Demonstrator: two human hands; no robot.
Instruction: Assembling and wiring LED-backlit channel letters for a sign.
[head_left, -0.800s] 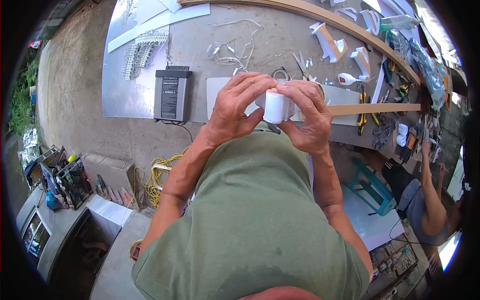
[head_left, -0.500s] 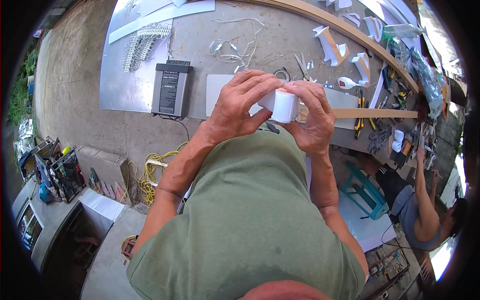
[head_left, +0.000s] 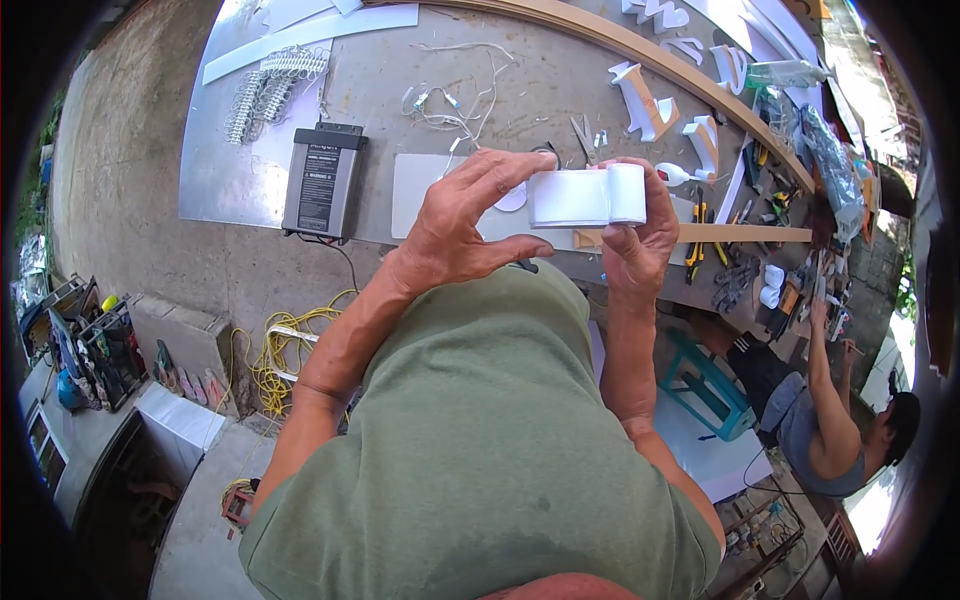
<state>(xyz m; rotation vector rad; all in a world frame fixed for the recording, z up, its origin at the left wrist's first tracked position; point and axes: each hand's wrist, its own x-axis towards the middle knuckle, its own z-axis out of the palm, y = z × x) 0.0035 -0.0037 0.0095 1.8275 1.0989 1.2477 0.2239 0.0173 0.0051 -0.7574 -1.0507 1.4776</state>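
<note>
A white curved piece [head_left: 570, 197] with smooth sides and a rounded right end is held over the table's near edge. My right hand [head_left: 645, 240] grips that rounded end, thumb below and fingers behind it. My left hand [head_left: 450, 220] is open around the piece's left end. Its index finger is just above the piece and its thumb below, seemingly without gripping it. Behind the hands lies a pale flat board [head_left: 415, 185], partly hidden, with scissors [head_left: 585, 138] beyond it.
A black power supply box [head_left: 325, 180] stands left on the metal table [head_left: 225, 170]. Strings of lights [head_left: 275, 85] and loose wire [head_left: 485, 100] lie behind. White-and-brown curved pieces [head_left: 645, 105], a glue bottle [head_left: 675, 174] and pliers [head_left: 695, 240] are right. Another person [head_left: 840, 430] sits beside a teal stool [head_left: 710, 385].
The white piece has turned so its long side shows and has moved right with my right hand. My left hand has come off it and opened. The whole view has shifted slightly.
</note>
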